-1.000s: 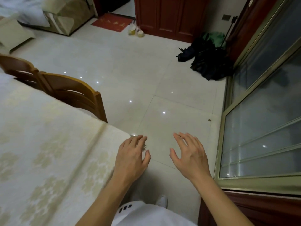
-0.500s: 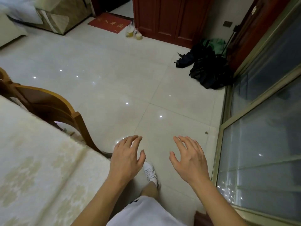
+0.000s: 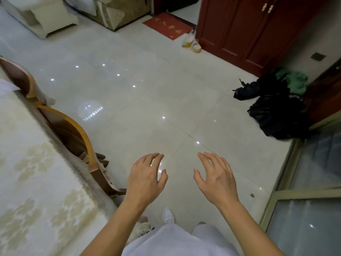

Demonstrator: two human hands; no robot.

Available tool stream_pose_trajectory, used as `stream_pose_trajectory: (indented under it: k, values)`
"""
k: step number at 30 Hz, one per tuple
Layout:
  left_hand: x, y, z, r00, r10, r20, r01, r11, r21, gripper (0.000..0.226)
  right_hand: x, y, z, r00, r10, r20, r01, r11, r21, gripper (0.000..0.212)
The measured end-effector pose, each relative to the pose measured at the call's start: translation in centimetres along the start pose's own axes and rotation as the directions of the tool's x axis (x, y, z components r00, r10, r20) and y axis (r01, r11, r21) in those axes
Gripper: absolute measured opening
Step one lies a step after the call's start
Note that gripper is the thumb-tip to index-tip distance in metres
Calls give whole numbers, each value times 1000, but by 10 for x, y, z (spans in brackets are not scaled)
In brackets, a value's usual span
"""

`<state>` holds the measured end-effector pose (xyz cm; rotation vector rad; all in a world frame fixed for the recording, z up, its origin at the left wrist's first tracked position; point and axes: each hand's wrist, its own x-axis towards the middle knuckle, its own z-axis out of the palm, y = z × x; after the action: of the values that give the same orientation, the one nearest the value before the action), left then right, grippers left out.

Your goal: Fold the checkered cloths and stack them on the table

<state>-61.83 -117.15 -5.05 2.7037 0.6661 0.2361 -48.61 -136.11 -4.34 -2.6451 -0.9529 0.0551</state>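
The table (image 3: 33, 182) fills the lower left of the view, covered with a cream tablecloth (image 3: 42, 204) that has a pale gold flower pattern; I see only this covering on it, and I cannot tell where the checkered cloths are. A wooden chair (image 3: 73, 133) with a curved back stands pushed against the table's edge. On the red doormat (image 3: 167, 25) near the far doorway there are yellow characters, but they are too small and blurred to read. Both hands are held out in front of the body over the glossy tiled floor (image 3: 147, 93), palms down, side by side with a gap between them. The left hand (image 3: 145, 180) has its fingers spread and softly bent, and it holds nothing. The right hand (image 3: 216, 179) is in the same pose, fingers apart and relaxed, also holding nothing. Below them are white trousers (image 3: 177, 241) and one white shoe (image 3: 168, 216). A black heap (image 3: 276, 109) with something green lies by the red wooden doors (image 3: 249, 28).
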Motion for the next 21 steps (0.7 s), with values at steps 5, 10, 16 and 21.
stream_pose_trajectory:
  k: [5,10,16,21]
  values:
    - [37,-21,0,993,-109,-52,110,994,7,46,73,-13,13,990,-127,55,125,992,25,56]
    - [85,-49,4,958,-249,-143,253,967,11,45,155,-31,36,956,-270,111,264,962,67,57]
    - [166,-81,-9,872,-442,-211,457,889,27,45,289,-52,72,869,-491,55,479,865,153,54]
    - [239,-97,-22,791,-562,-242,583,812,19,44,392,-66,75,785,-609,113,586,789,187,55]
